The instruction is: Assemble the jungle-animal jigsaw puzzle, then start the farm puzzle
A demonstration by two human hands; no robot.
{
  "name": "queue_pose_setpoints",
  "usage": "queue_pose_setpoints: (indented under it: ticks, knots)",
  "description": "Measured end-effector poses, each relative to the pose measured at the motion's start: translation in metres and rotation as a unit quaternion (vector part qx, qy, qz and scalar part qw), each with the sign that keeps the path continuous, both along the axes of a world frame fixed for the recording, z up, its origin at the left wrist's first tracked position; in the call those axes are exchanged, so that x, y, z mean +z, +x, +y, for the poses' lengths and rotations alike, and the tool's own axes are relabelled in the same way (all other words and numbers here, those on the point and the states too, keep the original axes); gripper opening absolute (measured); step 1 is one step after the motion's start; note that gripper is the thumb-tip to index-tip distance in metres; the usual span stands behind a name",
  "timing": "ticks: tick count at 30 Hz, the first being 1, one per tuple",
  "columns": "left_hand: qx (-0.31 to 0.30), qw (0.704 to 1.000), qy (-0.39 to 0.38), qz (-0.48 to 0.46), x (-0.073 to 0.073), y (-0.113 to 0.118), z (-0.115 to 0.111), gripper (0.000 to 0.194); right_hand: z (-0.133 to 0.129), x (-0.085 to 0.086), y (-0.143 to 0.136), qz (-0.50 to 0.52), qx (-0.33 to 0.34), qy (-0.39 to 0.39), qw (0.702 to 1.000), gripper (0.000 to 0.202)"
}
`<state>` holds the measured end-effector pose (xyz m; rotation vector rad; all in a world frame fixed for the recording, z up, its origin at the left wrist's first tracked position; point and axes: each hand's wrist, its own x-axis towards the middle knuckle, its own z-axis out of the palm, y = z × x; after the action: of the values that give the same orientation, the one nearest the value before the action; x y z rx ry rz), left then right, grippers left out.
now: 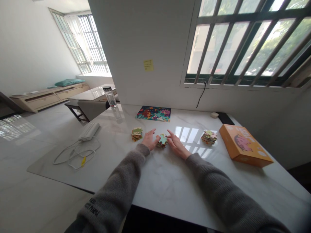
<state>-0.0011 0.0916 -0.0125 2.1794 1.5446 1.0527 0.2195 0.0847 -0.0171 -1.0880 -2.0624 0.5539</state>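
A small stack of puzzle pieces (162, 141) with a light green top piece stands on the white marbled table, between my two hands. My left hand (150, 139) is at its left side, fingers apart, the thumb close to or touching the stack. On the right side, my right hand (176, 144) has its fingers spread, the fingertips near the stack's edge. Left of my left hand sits a second stack of puzzle pieces (137, 134). A third stack of puzzle pieces (209, 137) lies farther right. Behind the middle stack lies a colourful picture sheet (154, 113).
An orange box (245, 144) lies at the right, with a black phone-like object (225, 118) behind it. A glass bottle (110, 97) stands at the back left. The white power strip (89, 131) and its looped cable (77, 167) occupy the left side.
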Motion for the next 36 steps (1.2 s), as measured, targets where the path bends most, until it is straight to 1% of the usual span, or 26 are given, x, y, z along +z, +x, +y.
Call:
queue_pose_setpoints:
  ticks: [3, 6, 10, 12, 16, 19, 23, 25, 27, 29, 31, 34, 36]
  knots:
    - [-0.010, 0.998, -0.050, 0.041, -0.009, 0.004, 0.004, 0.052, 0.000, -0.001, -0.004, -0.050, -0.001, -0.017, 0.999, 0.056]
    - [-0.036, 0.997, -0.052, 0.053, -0.012, 0.002, 0.005, 0.048, 0.001, -0.002, -0.009, -0.074, -0.003, -0.026, 0.997, 0.058]
    - [-0.054, 0.997, -0.044, 0.023, -0.013, 0.000, 0.003, 0.045, 0.003, -0.004, -0.010, -0.055, 0.003, -0.046, 0.997, 0.063]
    - [-0.079, 0.996, -0.051, 0.000, -0.013, -0.002, 0.002, 0.047, 0.003, -0.003, -0.008, -0.036, 0.021, -0.068, 0.997, 0.066]
    - [-0.147, 0.983, -0.077, -0.074, -0.012, -0.004, -0.004, 0.055, 0.000, -0.001, -0.005, 0.031, 0.080, -0.113, 0.990, 0.070]
    - [-0.167, 0.973, -0.090, -0.129, -0.011, -0.002, -0.009, 0.059, -0.005, 0.003, -0.006, 0.074, 0.107, -0.122, 0.984, 0.075]
    - [-0.186, 0.948, -0.132, -0.223, -0.012, 0.003, -0.014, 0.059, -0.011, 0.005, -0.010, 0.091, 0.105, -0.127, 0.982, 0.075]
    - [-0.189, 0.941, -0.124, -0.251, -0.013, 0.007, -0.016, 0.060, -0.015, 0.006, -0.010, 0.079, 0.091, -0.121, 0.985, 0.075]
    - [-0.186, 0.941, -0.107, -0.263, -0.015, 0.009, -0.016, 0.061, -0.019, 0.006, -0.009, 0.039, 0.059, -0.105, 0.992, 0.074]
    - [-0.182, 0.943, -0.100, -0.261, -0.017, 0.010, -0.016, 0.060, -0.022, 0.008, -0.008, -0.015, 0.025, -0.091, 0.995, 0.070]
    - [-0.179, 0.950, -0.100, -0.237, -0.018, 0.009, -0.014, 0.059, -0.023, 0.010, -0.006, -0.051, 0.008, -0.087, 0.995, 0.065]
    - [-0.166, 0.970, -0.088, -0.155, -0.017, 0.004, -0.013, 0.059, -0.022, 0.012, -0.005, -0.053, 0.006, -0.090, 0.995, 0.063]
    - [-0.142, 0.984, -0.074, -0.081, -0.014, 0.000, -0.014, 0.058, -0.021, 0.014, -0.005, -0.036, 0.016, -0.094, 0.995, 0.062]
